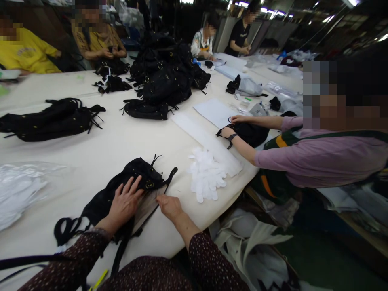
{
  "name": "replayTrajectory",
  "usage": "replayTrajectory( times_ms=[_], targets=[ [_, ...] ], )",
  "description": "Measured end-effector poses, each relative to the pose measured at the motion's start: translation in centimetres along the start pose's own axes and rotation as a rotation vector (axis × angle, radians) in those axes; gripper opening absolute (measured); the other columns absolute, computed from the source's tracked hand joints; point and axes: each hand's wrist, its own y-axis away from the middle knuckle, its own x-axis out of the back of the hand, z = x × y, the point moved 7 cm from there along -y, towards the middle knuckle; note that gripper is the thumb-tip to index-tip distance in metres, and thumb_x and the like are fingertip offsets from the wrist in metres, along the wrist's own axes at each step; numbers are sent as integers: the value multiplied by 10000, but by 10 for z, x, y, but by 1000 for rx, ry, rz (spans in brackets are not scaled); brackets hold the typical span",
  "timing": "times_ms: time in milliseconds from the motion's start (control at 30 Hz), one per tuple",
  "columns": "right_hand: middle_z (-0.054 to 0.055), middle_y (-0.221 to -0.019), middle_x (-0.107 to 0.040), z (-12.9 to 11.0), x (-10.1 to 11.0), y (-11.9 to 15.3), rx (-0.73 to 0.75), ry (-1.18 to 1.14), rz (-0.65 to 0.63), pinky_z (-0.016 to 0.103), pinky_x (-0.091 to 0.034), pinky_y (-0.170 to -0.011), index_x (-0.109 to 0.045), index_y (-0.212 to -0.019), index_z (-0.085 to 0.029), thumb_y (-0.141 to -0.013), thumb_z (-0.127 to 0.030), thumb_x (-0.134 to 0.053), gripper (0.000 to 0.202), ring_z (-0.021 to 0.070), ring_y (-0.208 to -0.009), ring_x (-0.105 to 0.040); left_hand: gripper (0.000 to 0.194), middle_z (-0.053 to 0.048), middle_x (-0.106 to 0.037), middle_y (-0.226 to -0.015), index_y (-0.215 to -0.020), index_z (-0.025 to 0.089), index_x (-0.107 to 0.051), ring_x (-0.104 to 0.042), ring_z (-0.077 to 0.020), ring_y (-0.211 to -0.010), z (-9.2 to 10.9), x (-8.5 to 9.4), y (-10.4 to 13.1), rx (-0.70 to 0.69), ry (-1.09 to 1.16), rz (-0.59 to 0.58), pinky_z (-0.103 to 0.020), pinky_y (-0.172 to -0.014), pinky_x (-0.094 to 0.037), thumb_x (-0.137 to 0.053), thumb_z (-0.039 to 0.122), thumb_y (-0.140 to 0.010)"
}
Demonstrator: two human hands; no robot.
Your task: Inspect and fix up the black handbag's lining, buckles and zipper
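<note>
A black fabric bag (101, 202) with gold-coloured hardware lies on its side in front of me on the pale table. My left hand (126, 202) rests on it with the fingers stretched out, below a brass buckle (149, 184). Brownish lining (147, 206) shows between my hands. My right hand (170, 207) has its fingers pinched on the dark edge of the bag's open side, beside a black strap (171, 174). The fingertips are partly hidden. Black loops (63, 230) stick out at the bag's lower left end.
White glove-shaped pieces (207, 173) lie right of the bag, near the table edge (224, 202). Another black bag (51, 121) and a heap of black bags (166, 76) lie farther back. Clear plastic (21, 190) is at left. A co-worker in a mauve shirt (327, 157) handles a bag at right.
</note>
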Motion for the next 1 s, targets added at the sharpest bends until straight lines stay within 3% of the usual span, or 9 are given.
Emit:
replayTrajectory(
  times_ms=[100,167,333,433,567,700,867,1000],
  targets=[
    [-29,-1086,-682,2,1,-5,-15,-8,-8,260,-458,-714,-608,-1091,-323,-957,-290,-331,309,151,-897,-630,429,-84,-266,-1579,-1214,270,-581,-327,-313,-1391,-23,-9,-11,186,26,-60,-546,-972,-395,-382,150,-854],
    [-25,-1082,-685,2,1,-7,-22,-12,-10,260,-455,-722,-611,-1087,-320,-955,-296,-332,309,151,-913,-631,395,-100,-336,-1547,-1170,259,-612,-377,-320,-1356,-27,-14,-19,207,51,-122,-539,-925,-426,-389,177,-854],
    [-25,-1078,-692,2,2,-12,-52,-22,-3,271,-453,-734,-619,-1058,-316,-948,-307,-335,305,159,-914,-633,333,-66,-410,-1511,-1053,277,-688,-315,-298,-1398,-1,-13,-29,-64,96,-143,-531,-1046,-323,-440,194,-846],
    [-28,-1048,-702,2,2,-14,-77,-30,-3,271,-450,-728,-626,-1030,-313,-938,-319,-352,289,166,-904,-637,356,-75,-439,-1491,-1062,289,-688,-313,-290,-1403,11,-16,-29,-149,143,-149,-532,-1061,-309,-445,163,-835],
    [-22,-1035,-711,4,1,-17,-113,-37,-15,262,-444,-728,-628,-1036,-314,-929,-331,-376,274,163,-893,-643,356,-89,-489,-1449,-977,277,-727,-312,-306,-1400,14,-28,-37,-113,160,-192,-554,-1066,-300,-448,125,-816],
    [-5,-1037,-716,7,0,-18,-144,-37,-26,274,-442,-735,-628,-1045,-312,-932,-349,-376,279,172,-896,-646,336,-89,-444,-1482,-977,235,-712,-329,-299,-1382,14,-35,-46,-5,134,-220,-553,-1028,-352,-427,136,-829],
    [-17,-1040,-717,8,-1,-20,-149,-51,-34,284,-442,-732,-627,-1033,-320,-929,-366,-378,274,177,-905,-645,358,-141,-351,-1526,-1148,198,-614,-294,-323,-1380,19,-38,-44,35,80,-259,-544,-904,-455,-460,326,-852],
    [-39,-1047,-716,8,-1,-19,-153,-61,-28,270,-440,-736,-625,-1037,-330,-928,-359,-381,268,166,-920,-640,408,-157,-344,-1523,-1121,181,-629,-289,-343,-1362,22,-35,-45,32,55,-243,-562,-892,-456,-465,433,-844]
  ],
)
